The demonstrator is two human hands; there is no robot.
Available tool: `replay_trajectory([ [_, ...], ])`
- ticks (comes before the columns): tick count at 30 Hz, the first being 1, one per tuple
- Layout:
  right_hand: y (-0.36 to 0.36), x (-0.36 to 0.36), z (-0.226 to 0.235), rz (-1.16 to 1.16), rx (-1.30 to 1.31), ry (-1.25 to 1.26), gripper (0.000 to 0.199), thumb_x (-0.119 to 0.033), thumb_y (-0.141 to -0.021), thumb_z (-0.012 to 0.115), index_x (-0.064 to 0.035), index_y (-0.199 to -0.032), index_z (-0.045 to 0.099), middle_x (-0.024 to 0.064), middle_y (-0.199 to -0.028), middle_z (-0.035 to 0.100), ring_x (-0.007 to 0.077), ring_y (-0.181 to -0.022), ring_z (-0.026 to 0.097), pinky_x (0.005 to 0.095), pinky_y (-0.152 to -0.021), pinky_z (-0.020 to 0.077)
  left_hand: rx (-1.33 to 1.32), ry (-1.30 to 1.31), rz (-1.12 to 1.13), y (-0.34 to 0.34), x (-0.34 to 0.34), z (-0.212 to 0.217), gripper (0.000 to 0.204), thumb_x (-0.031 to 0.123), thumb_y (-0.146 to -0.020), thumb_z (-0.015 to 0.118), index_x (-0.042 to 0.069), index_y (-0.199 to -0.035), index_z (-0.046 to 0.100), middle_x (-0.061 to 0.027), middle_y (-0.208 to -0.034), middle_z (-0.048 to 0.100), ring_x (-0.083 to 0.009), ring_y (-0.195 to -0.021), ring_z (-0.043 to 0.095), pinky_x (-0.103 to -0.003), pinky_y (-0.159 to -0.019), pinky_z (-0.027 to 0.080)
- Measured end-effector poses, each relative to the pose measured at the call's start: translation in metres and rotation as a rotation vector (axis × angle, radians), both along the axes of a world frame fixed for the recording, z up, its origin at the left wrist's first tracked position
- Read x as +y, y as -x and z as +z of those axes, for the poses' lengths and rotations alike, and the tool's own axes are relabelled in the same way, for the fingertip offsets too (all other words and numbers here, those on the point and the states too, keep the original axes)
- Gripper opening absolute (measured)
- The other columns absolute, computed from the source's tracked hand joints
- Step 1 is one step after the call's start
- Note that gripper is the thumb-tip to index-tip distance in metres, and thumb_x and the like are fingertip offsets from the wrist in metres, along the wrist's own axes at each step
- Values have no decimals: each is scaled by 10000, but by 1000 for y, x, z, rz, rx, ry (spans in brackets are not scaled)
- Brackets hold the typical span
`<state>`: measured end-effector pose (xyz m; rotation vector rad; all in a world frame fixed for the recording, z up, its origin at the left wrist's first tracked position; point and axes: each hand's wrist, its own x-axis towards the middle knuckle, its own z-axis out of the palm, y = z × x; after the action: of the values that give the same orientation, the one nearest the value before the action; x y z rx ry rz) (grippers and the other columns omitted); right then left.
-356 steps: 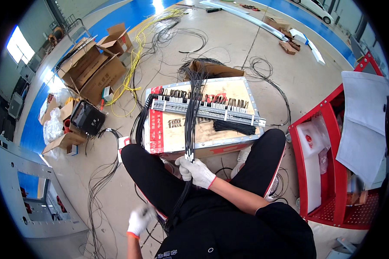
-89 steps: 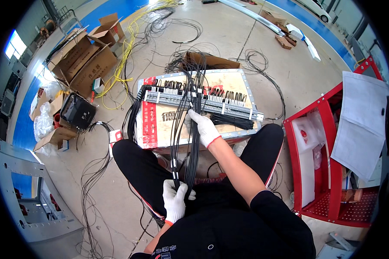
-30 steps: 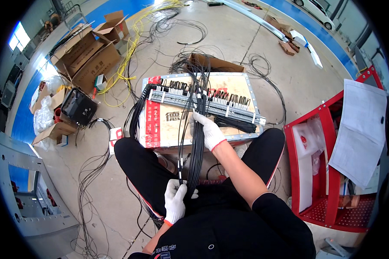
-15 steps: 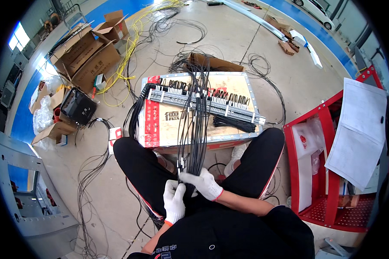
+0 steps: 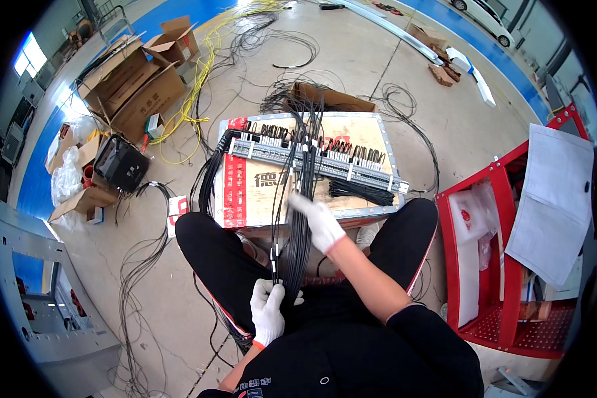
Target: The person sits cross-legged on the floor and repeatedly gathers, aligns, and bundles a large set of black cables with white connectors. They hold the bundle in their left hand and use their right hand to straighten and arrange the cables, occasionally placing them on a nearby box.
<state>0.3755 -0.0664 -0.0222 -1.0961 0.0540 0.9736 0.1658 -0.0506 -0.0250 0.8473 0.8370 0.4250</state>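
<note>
Upward along the black cables (image 5: 302,247) the right hand (image 5: 317,222) has been moved; half a second ago it was placed beside the left hand (image 5: 267,310), which has been kept in nearly the same position over the lap. Both hands are covered by white knitted gloves of soft, ribbed texture. By the left hand, the lower part of the cables is held in a narrow grip, near some small white sleeves (image 5: 274,256). The right fingers are blurred over the cables, so it cannot be told whether they are closed.

The cables, thin, smooth and too many to be counted, are hung down across one long grey terminal strip (image 5: 355,172) and over the front edge of one wooden case (image 5: 262,207). This flat case is edged with riveted metal, and one band of glossy red tape (image 5: 235,199) is stuck on its left part. One short black bundle (image 5: 361,193) is laid below the strip. Behind the case, one open cardboard box (image 5: 333,99) is seen.
</note>
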Motion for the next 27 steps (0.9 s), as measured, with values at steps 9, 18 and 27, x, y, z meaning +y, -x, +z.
replay_trajectory([
  [9,85,-55,-5,382,-246,304,359,-347,-865,720,-14,-1000,711,63,-812,677,126,-616,626,278,-471,530,-16,-122,-141,6,3,-20,117,19,-961,537,15,-868,465,-79,-806,566,-215,-744,677,-341,-654,595],
  [18,-17,10,-19,-22,233,-28,341,-311,-988,619,16,-1045,699,53,-896,686,128,-734,626,311,-619,544,40,-107,-143,2,-2,-14,74,6,-933,554,-8,-893,493,-140,-765,639,-189,-612,643,-298,-565,559],
  [27,-48,37,-13,-30,272,-358,360,-237,-1017,570,62,-1217,563,40,-856,612,91,-742,601,214,-653,540,61,-200,-169,-3,13,-10,78,38,-952,544,1,-918,484,-106,-715,599,-160,-592,604,-273,-534,512],
])
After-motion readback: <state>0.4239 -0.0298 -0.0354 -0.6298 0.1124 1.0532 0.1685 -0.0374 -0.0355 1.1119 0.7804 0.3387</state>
